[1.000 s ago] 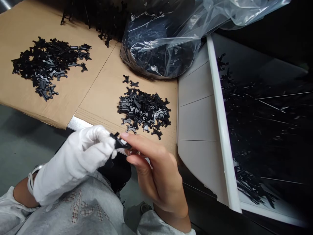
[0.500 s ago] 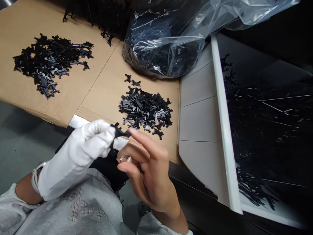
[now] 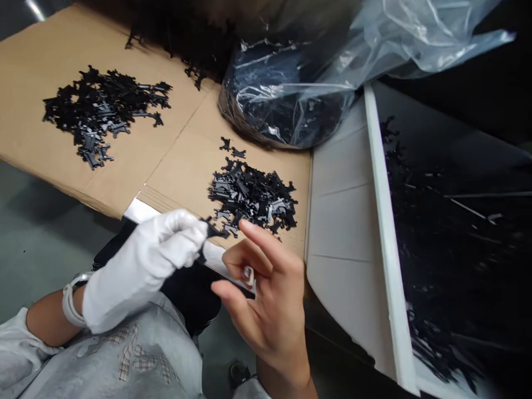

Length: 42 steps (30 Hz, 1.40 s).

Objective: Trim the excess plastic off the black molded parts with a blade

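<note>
My left hand [image 3: 145, 266], in a white glove, pinches a small black plastic clip [image 3: 211, 233] at its fingertips. My bare right hand [image 3: 261, 293] is just to the right of it, index finger stretched up near the clip, the other fingers curled loosely with nothing in them. Right behind both hands lies a pile of the same black clips [image 3: 253, 197] on brown cardboard [image 3: 183, 166]. A second, wider pile of clips [image 3: 103, 113] lies further left on the cardboard.
A clear plastic bag [image 3: 291, 105] full of black parts sits at the back. A white bin [image 3: 378, 221] on the right holds many dark parts. More black parts lie at the cardboard's far edge [image 3: 178, 39]. Grey floor shows at the left.
My right hand has let go of the clip and drawn back slightly, fingers curling. The left hand keeps the clip. The view has shifted, so everything sits lower in the picture.
</note>
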### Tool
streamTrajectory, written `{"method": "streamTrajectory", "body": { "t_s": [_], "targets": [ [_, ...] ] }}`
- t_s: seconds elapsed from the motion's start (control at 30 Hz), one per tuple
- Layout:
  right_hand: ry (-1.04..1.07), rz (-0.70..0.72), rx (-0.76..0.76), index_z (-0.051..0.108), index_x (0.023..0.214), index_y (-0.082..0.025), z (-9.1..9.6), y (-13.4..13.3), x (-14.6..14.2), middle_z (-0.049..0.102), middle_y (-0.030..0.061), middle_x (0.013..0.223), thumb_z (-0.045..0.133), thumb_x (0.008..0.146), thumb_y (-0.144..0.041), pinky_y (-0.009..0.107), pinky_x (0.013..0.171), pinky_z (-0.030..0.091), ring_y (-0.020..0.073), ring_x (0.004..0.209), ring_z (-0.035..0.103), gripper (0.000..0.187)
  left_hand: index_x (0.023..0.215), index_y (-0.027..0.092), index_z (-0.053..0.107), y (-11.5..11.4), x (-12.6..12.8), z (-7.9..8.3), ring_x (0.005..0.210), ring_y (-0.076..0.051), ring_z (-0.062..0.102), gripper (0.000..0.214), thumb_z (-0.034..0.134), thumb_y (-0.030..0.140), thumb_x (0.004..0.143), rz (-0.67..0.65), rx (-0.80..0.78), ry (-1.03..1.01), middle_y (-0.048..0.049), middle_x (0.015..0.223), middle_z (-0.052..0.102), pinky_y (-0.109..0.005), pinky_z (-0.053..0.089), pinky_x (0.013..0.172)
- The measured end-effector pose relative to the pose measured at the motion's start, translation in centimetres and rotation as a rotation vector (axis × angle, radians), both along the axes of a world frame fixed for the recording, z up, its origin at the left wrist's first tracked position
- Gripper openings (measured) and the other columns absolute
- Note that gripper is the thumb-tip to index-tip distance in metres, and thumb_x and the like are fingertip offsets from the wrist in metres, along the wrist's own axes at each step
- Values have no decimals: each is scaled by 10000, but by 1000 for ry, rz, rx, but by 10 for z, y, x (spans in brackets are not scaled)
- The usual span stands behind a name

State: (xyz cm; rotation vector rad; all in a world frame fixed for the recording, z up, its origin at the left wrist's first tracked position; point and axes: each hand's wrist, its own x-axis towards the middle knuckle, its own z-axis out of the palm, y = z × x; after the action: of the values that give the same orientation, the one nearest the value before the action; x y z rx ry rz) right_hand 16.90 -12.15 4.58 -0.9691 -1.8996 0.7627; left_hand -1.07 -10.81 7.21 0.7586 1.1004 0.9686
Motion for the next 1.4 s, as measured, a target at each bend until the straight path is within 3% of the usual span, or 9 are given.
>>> {"method": "streamTrajectory", "body": {
  "t_s": [0.23, 0.33, 0.43, 0.57, 0.7, 0.9, 1.03, 1.23, 1.4],
  "targets": [
    [-264, -90, 235, 622, 1340, -224, 4, 19, 6, 665, 1, 844, 725, 961, -164, 255, 578, 537, 140, 628, 599, 397, 770, 215, 568, 9, 5, -19, 709, -155, 579, 274, 499, 394, 965, -221, 238, 256, 3, 745, 608, -278, 515, 713],
    [-507, -221, 263, 654, 1294, -175, -1, 30, 19, 663, 31, 854, 662, 1022, -278, 292, 618, 515, 170, 675, 623, 291, 994, 201, 705, 21, -27, -36, 926, -222, 690, 286, 468, 362, 993, -60, 465, 754, -70, 985, 743, -349, 552, 923],
    [-724, -397, 197, 688, 1275, -125, -10, 43, 38, 672, 94, 903, 499, 1067, -548, 362, 645, 490, 236, 719, 634, 507, 1309, 155, 699, 41, -81, -44, 1067, -352, 710, 432, 452, 354, 1016, 90, 457, 1449, -186, 1168, 733, -503, 541, 990],
    [-870, -574, 1, 682, 1356, -138, -20, 58, 52, 653, 130, 936, 272, 1017, -773, 395, 615, 455, 303, 760, 633, 829, 1368, 188, 688, 68, -137, -38, 1064, -480, 685, 452, 521, 395, 1003, -131, 269, 1922, -235, 1144, 722, -586, 530, 851],
    [-870, -610, -122, 619, 1438, -140, -24, 64, 51, 665, 170, 1042, 264, 1003, -776, 426, 666, 487, 352, 878, 661, 848, 1135, 217, 770, 76, -138, -32, 1023, -409, 689, 305, 589, 393, 965, -181, 397, 1761, -160, 999, 755, -521, 504, 885],
    [-643, -590, -97, 654, 1361, -144, -15, 55, 52, 635, 114, 960, 447, 968, -761, 458, 778, 541, 282, 798, 616, 760, 1202, 248, 720, 70, -105, -25, 1035, -338, 702, 374, 655, 493, 927, -139, 611, 1542, -101, 975, 771, -428, 479, 917],
    [-279, -378, -276, 696, 1233, -206, -1, 47, 25, 599, 25, 842, 648, 950, -577, 331, 618, 512, 180, 650, 557, 469, 1192, 248, 711, 63, -79, -15, 961, -298, 718, 329, 672, 433, 923, -197, 703, 1491, -74, 913, 764, -393, 477, 893],
    [115, -59, -485, 688, 1051, -218, 2, 53, -28, 664, -4, 837, 697, 916, -336, 256, 567, 472, 116, 607, 535, 180, 1127, 244, 753, 43, -34, -2, 765, -258, 717, 278, 589, 206, 906, -335, 887, 1388, -49, 796, 754, -372, 485, 758],
    [394, -102, -486, 635, 908, -241, -4, 49, -30, 629, -35, 791, 727, 931, -332, 216, 452, 370, 74, 521, 455, 131, 1402, 249, 621, 31, -17, -24, 854, -213, 756, 466, 601, 213, 939, -131, 700, 654, -61, 1037, 804, -363, 600, 835]
  ]
}}
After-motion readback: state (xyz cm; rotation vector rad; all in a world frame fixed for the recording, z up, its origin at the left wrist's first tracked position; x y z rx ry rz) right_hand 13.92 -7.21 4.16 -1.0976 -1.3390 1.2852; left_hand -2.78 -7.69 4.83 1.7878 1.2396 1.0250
